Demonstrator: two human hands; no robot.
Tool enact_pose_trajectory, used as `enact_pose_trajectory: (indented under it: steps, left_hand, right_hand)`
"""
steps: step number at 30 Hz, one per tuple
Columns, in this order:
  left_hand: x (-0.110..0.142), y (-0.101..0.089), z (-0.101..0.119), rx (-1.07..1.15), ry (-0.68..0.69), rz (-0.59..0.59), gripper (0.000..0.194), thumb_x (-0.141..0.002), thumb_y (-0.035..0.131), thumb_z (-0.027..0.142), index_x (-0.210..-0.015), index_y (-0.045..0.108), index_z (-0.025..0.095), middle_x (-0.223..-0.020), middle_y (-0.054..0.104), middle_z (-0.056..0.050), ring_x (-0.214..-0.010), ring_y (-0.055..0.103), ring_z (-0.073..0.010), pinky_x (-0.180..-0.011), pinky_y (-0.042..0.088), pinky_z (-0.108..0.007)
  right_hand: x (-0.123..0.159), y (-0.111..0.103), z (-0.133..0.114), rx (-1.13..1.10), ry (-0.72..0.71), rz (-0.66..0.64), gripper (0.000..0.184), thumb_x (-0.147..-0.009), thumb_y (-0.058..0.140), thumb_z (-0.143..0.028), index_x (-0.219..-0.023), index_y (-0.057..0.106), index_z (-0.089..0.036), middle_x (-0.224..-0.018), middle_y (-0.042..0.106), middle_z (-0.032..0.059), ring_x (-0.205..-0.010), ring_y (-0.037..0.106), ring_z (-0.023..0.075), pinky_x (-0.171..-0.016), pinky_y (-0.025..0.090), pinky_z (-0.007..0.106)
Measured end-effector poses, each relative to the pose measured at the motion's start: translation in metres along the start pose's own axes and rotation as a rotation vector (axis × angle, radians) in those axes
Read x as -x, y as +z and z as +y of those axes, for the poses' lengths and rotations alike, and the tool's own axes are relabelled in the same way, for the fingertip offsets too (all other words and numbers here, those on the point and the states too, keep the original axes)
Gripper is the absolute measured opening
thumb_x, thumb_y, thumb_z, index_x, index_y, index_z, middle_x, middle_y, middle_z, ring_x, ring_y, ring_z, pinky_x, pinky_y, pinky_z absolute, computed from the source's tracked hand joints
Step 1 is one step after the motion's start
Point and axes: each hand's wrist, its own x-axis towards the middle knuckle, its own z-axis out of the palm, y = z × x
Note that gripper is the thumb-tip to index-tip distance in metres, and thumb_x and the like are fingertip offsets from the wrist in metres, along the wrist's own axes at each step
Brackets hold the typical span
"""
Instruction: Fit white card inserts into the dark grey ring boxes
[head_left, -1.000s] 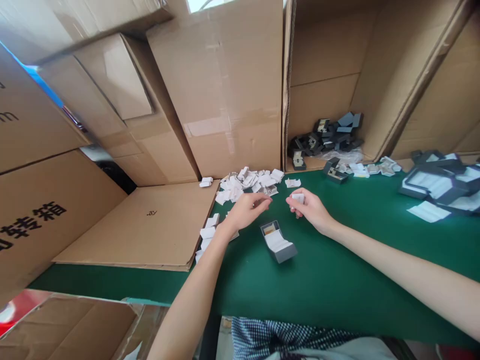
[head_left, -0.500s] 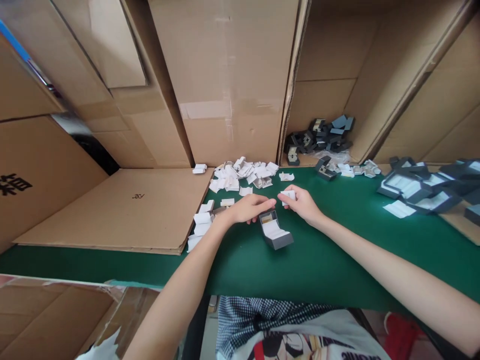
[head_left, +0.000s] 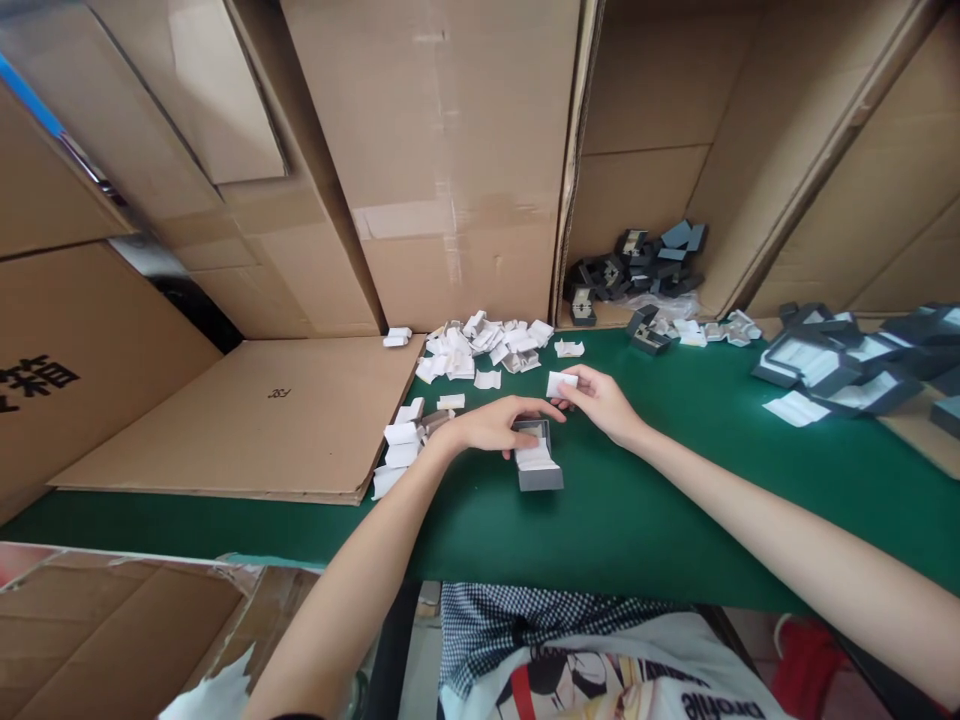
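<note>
A small dark grey box (head_left: 541, 482) stands open on the green table, its white lining showing. My left hand (head_left: 499, 424) is at its far end, thumb inside over the lining and another finger at the outer left side. Its index finger stretches across above the box toward my right hand. My right hand (head_left: 604, 402) pinches a small white folded insert (head_left: 561, 384) between thumb and fingers, just beyond the box. Left of my left hand lie several white inserts (head_left: 403, 434), partly stacked.
A heap of white inserts (head_left: 450, 352) lies at the back. Open dark boxes (head_left: 814, 365) are piled on the right; more dark boxes (head_left: 637, 270) sit inside a cardboard bay. A flat cardboard sheet (head_left: 225, 430) covers the left of the green table (head_left: 675, 520).
The box has turned to sit straighter toward me. My left thumb has moved into it. The white insert in my right hand has shifted slightly left and now shows its flat face.
</note>
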Motion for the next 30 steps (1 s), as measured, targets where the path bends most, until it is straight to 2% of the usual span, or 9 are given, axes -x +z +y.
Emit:
enact_pose_trajectory:
  steps: [3,5,10,13,18,22,27,30]
  left_hand:
    - [-0.002,0.002,-0.005,0.071,0.009,0.039,0.047,-0.076,0.055,0.014,-0.123,0.054,0.021,-0.118,0.055,-0.008,-0.076,0.056,-0.0105,-0.050,0.046,-0.015]
    - [-0.003,0.002,-0.008,0.124,0.025,0.105,0.046,-0.077,0.056,0.015,-0.122,0.054,0.021,-0.111,0.058,-0.008,-0.075,0.055,-0.0105,-0.051,0.046,-0.016]
    - [-0.008,-0.002,-0.018,0.128,0.044,0.434,0.037,-0.074,0.063,0.017,-0.111,0.061,0.018,-0.100,0.061,-0.007,-0.081,0.056,-0.0130,-0.063,0.047,-0.022]
    - [-0.011,-0.002,-0.021,0.256,0.021,0.547,0.042,-0.071,0.067,0.018,-0.112,0.060,0.017,-0.101,0.063,-0.008,-0.083,0.058,-0.0143,-0.066,0.046,-0.025]
    - [-0.012,0.001,-0.016,0.472,-0.017,0.588,0.047,-0.067,0.070,0.013,-0.112,0.060,0.017,-0.105,0.064,-0.010,-0.088,0.060,-0.0162,-0.072,0.047,-0.028]
    - [-0.012,0.003,-0.017,0.437,-0.080,0.591,0.045,-0.065,0.070,0.011,-0.109,0.062,0.016,-0.097,0.064,-0.008,-0.086,0.059,-0.0154,-0.077,0.047,-0.029]
    - [-0.018,0.009,-0.023,0.346,-0.096,0.530,0.040,-0.067,0.069,0.015,-0.106,0.061,0.012,-0.082,0.064,-0.004,-0.072,0.057,-0.0117,-0.069,0.043,-0.025]
    - [-0.020,0.012,-0.025,0.304,-0.098,0.555,0.039,-0.070,0.067,0.020,-0.108,0.059,0.012,-0.077,0.062,-0.002,-0.065,0.054,-0.0099,-0.062,0.040,-0.023]
  right_hand:
    - [0.000,0.000,0.000,-0.003,-0.002,-0.002,0.027,-0.072,0.068,-0.039,-0.088,0.057,-0.019,-0.079,0.068,0.0034,-0.070,0.065,0.0181,-0.066,0.052,0.033]
    - [-0.001,0.000,0.000,0.008,-0.021,0.008,0.027,-0.070,0.068,-0.036,-0.088,0.058,-0.019,-0.080,0.067,0.0029,-0.072,0.064,0.0180,-0.068,0.052,0.034]
    - [-0.001,0.000,-0.001,0.076,-0.108,-0.002,0.017,-0.070,0.066,-0.030,-0.083,0.064,-0.018,-0.086,0.065,0.0040,-0.078,0.063,0.0176,-0.074,0.051,0.034]
    - [0.000,0.000,-0.003,0.085,-0.142,0.020,0.013,-0.069,0.067,-0.028,-0.077,0.067,-0.018,-0.088,0.062,0.0044,-0.080,0.061,0.0172,-0.073,0.051,0.033]
    - [0.004,0.003,-0.010,-0.160,-0.060,0.128,0.027,-0.064,0.074,-0.032,-0.086,0.065,-0.020,-0.084,0.066,0.0028,-0.074,0.060,0.0168,-0.058,0.048,0.029]
    - [0.009,0.007,-0.021,-0.325,-0.025,0.205,0.037,-0.058,0.079,-0.030,-0.091,0.064,-0.021,-0.092,0.068,0.0027,-0.080,0.061,0.0168,-0.064,0.048,0.028]
    - [0.011,0.007,-0.025,-0.379,0.004,0.203,0.031,-0.061,0.078,-0.029,-0.088,0.066,-0.020,-0.088,0.068,0.0023,-0.078,0.060,0.0160,-0.068,0.048,0.030]
    - [0.011,0.004,-0.023,-0.469,0.039,0.209,0.026,-0.065,0.075,-0.027,-0.089,0.067,-0.021,-0.090,0.068,0.0020,-0.080,0.061,0.0157,-0.073,0.049,0.031]
